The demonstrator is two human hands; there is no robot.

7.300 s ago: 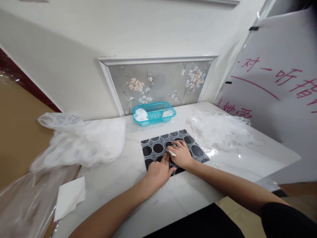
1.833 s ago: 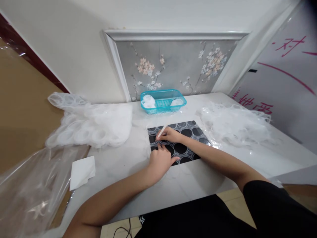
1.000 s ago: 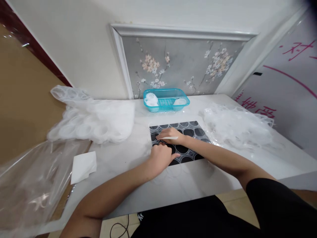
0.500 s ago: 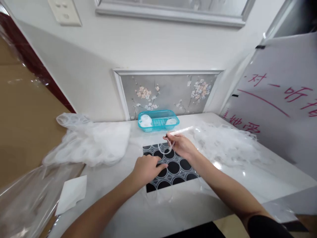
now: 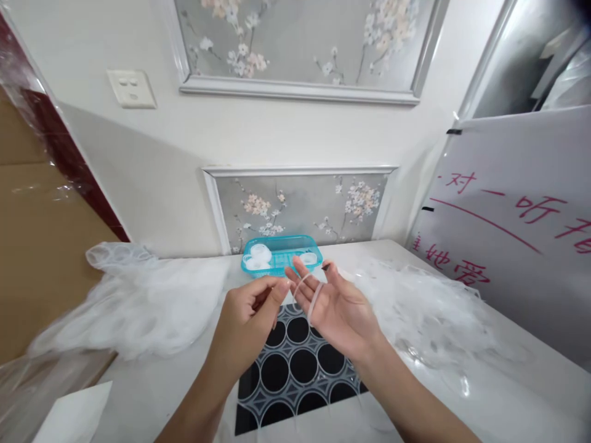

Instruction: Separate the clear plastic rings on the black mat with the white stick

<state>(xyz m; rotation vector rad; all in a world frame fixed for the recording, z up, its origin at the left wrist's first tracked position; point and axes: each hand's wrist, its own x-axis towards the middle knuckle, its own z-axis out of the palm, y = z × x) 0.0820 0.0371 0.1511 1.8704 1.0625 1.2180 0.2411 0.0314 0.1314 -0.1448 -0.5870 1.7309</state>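
My right hand [image 5: 339,307] is raised palm up with its fingers spread, and a thin clear plastic ring [image 5: 310,296] lies across them. The dark tip of a thin stick tool [image 5: 325,266] pokes out beside its thumb, so the hand still grips that tool. My left hand [image 5: 249,314] is closed in a pinch at the ring's left edge. Both hands hover above a black sheet with a pattern of circles [image 5: 300,369], which lies flat on the white table [image 5: 152,394].
A turquoise basket [image 5: 295,241] with small clear pieces stands at the wall. Heaps of clear plastic film lie on the left [image 5: 152,307] and on the right [image 5: 415,301]. A white paper [image 5: 74,418] lies near left. A whiteboard with red writing [image 5: 517,227] leans at right.
Both hands have lifted off the black sheet. The right hand turned palm up with a clear ring on its fingers, and the left hand came up to pinch it. The view tilted upward.
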